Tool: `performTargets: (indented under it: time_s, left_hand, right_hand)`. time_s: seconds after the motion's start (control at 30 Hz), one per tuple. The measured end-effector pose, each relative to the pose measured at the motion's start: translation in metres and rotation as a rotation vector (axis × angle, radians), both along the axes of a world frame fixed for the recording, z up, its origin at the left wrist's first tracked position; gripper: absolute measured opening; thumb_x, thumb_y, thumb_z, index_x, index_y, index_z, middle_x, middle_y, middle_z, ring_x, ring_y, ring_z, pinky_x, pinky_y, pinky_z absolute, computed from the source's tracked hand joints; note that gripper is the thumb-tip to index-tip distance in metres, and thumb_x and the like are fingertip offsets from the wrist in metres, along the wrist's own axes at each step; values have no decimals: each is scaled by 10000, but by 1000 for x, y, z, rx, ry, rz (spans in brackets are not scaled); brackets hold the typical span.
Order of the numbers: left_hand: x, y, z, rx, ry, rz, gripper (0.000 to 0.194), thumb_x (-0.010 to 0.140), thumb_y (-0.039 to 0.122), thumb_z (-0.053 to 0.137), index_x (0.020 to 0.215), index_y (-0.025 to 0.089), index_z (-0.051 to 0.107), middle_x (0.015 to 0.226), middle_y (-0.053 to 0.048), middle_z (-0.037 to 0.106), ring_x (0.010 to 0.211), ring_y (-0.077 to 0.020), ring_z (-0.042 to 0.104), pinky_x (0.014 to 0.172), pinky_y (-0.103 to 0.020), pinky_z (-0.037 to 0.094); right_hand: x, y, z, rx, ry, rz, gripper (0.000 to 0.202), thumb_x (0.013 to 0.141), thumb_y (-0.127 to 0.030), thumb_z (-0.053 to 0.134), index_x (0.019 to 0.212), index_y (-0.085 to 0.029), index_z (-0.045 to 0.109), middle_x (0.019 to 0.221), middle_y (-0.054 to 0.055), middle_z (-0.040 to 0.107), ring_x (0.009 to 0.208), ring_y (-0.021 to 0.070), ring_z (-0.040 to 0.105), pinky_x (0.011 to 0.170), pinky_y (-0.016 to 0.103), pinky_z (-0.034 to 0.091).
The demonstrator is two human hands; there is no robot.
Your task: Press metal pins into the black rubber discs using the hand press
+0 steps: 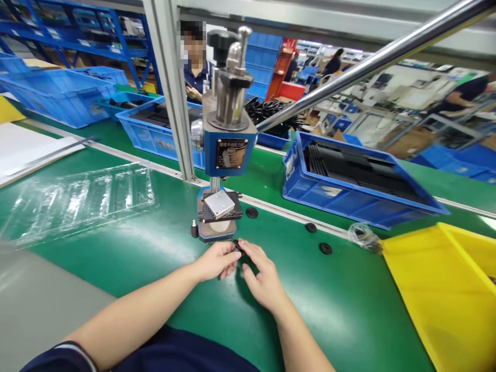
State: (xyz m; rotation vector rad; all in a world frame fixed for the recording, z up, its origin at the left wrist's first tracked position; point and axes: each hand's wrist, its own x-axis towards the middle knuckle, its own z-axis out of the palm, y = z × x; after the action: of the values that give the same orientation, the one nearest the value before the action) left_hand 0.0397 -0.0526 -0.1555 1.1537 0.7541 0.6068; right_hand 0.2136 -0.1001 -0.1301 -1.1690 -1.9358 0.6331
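My left hand pinches a small black part between thumb and fingers, just in front of a blue hand press. The part is mostly covered by my fingers, so its exact kind is hard to make out. My right hand has its fingers stretched out, with the fingertips against the part and the thumb held apart. On the press base lies a black fixture with a silver metal plate on top. A small black cylinder with a pale tip stands left of the base. A black round disc lies right of it.
Two more black discs lie farther right, near a coil of clear tubing. A blue bin holds black flat parts. A yellow bin stands at right, a clear plastic tray at left. Behind the press is a person.
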Motion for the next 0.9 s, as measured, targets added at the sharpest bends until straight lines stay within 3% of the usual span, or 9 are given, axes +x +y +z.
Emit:
performTargets:
  time_s: [0.1, 0.2, 0.27, 0.33, 0.43, 0.53, 0.7, 0.77, 0.9]
  left_hand:
    - [2, 0, -4, 4, -40, 10, 356, 846, 489, 608, 834, 154, 489, 562, 49, 521, 393, -64, 486, 341, -160, 396]
    - [3, 0, -3, -11, -58, -9, 346, 825, 460, 641, 833, 149, 490, 638, 25, 553, 462, -82, 549, 386, -188, 462]
    - [3, -1, -1, -15, -71, -8, 339, 813, 437, 658, 891, 148, 499, 725, 3, 586, 497, -88, 577, 403, -199, 479]
    - [3, -2, 0, -16, -80, -5, 348, 810, 421, 664, 959, 156, 497, 770, -6, 606, 503, -89, 582, 401, -201, 475]
    - [3, -3, 1, -26, -86, -8, 346, 810, 412, 665, 974, 160, 494, 777, -10, 616, 507, -92, 587, 404, -202, 470]
    - [3, -2, 1, -25, -102, 0, 335, 793, 398, 686, 937, 150, 513, 815, -30, 629, 544, -99, 601, 436, -213, 486]
    - [4, -1, 0, 5, -122, 12, 319, 779, 370, 703, 935, 124, 572, 793, -34, 622, 588, -104, 593, 493, -231, 504]
    - [4, -1, 1, -2, -126, 20, 323, 780, 375, 699, 940, 124, 572, 809, -39, 626, 578, -100, 588, 490, -234, 500]
    - [3, 0, 2, -11, -116, 25, 312, 779, 368, 700, 913, 129, 552, 803, -43, 636, 563, -100, 584, 484, -238, 488]
  right_hand:
    - [20, 5, 3, 39, -132, -150, 458, 883, -269, 491, 1337, -239, 544, 1365, 95, 530, 1291, 223, 466, 1079, 443, 412]
    - [69, 16, -2, 44, -247, -597, 477, 886, -373, 488, 1306, -157, 552, 1425, 157, 448, 1349, 291, 371, 1116, 539, 301]
    - [106, 20, -9, -44, -376, -947, 529, 867, -405, 476, 1303, -113, 541, 1454, 206, 383, 1364, 361, 311, 1065, 616, 297]
    - [134, 22, -16, -111, -432, -1078, 519, 858, -359, 441, 1268, -64, 557, 1421, 261, 390, 1340, 399, 322, 998, 632, 343]
    - [137, 23, -22, -133, -465, -983, 422, 831, -253, 428, 1155, -76, 634, 1305, 234, 519, 1211, 360, 460, 971, 550, 401]
    - [95, 23, -24, -93, -491, -768, 330, 839, -209, 447, 1061, -149, 684, 1191, 130, 620, 1059, 282, 542, 961, 448, 426]
    - [26, 21, -26, -35, -437, -445, 269, 934, -310, 452, 1010, -209, 689, 990, 59, 679, 911, 182, 602, 857, 291, 479]
    - [24, 21, -27, -24, -407, -434, 308, 951, -336, 426, 1029, -193, 688, 966, 74, 673, 887, 177, 608, 836, 282, 485]
    - [47, 27, -32, -23, -382, -566, 370, 952, -377, 407, 1037, -153, 689, 947, 114, 660, 898, 226, 593, 866, 365, 467]
